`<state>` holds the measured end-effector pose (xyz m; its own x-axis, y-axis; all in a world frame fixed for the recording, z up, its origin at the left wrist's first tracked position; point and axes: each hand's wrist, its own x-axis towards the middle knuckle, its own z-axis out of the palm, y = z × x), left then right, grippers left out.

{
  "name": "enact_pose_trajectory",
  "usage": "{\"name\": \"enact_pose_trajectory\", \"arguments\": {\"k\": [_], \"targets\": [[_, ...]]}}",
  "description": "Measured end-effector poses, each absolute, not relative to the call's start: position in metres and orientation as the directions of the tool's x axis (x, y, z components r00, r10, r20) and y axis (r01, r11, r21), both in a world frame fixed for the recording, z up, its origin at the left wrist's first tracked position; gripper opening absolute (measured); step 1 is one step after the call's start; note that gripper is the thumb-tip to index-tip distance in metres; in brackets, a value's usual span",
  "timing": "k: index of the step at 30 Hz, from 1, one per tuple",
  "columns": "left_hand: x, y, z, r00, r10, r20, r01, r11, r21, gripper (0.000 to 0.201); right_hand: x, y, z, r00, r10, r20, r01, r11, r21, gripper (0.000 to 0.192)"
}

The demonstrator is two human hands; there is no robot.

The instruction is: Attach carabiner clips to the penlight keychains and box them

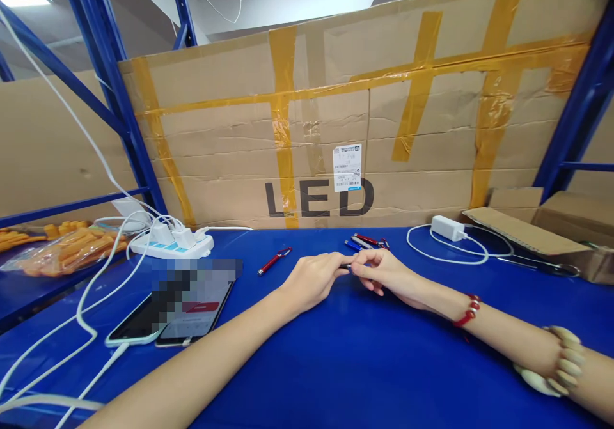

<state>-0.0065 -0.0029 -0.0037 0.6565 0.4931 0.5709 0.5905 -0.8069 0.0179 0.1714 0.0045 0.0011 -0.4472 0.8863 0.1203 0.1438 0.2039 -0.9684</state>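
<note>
A: Centre of the frame, the left hand [311, 279] and right hand [384, 270] meet over the blue table [336, 365]. Both pinch a pen [345, 266] between fingertips, closed on it from either end.

B: How does the pen look?

A: Only a short dark bit shows between the fingers; the rest is hidden, so its colour and whether it has a clip can't be told.

B: What could go wrong?

A: Likely a slip. The hold is fingertips only on a thin, smooth barrel, so a twist or pull could pop a part loose and send it rolling over the table. The spare pens [367, 242] just above the hands could be knocked too, if a wrist swings.

B: Anything else near?

A: A red pen [273, 261] left of centre, phones [167, 317] lower left, a power strip [173, 243], a charger [448, 227] right.
</note>
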Motion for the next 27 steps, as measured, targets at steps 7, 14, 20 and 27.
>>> {"name": "enact_pose_trajectory", "arguments": {"k": [7,14,20,27], "targets": [[-0.0060,-0.0022,-0.0023,0.665,0.502,0.552,0.588,-0.808,0.027,0.020,0.1724,0.0054,0.0004,-0.449,0.877,0.170,0.201,0.284,-0.938,0.034],[-0.0049,-0.0035,-0.0007,0.664,0.557,0.499,0.644,-0.765,-0.004,0.016,0.1734,0.0068,-0.0016,-0.448,0.882,0.145,0.275,0.290,-0.917,0.038],[-0.0018,-0.0051,0.0009,0.611,0.624,0.488,0.719,-0.695,-0.011,0.018,0.1733,0.0053,0.0016,-0.445,0.888,0.114,0.253,0.247,-0.936,0.040],[0.0006,-0.0026,0.0002,0.583,0.670,0.459,0.757,-0.654,-0.007,0.020,0.1690,0.0087,-0.0019,-0.435,0.892,0.126,0.248,0.253,-0.935,0.041]]}}
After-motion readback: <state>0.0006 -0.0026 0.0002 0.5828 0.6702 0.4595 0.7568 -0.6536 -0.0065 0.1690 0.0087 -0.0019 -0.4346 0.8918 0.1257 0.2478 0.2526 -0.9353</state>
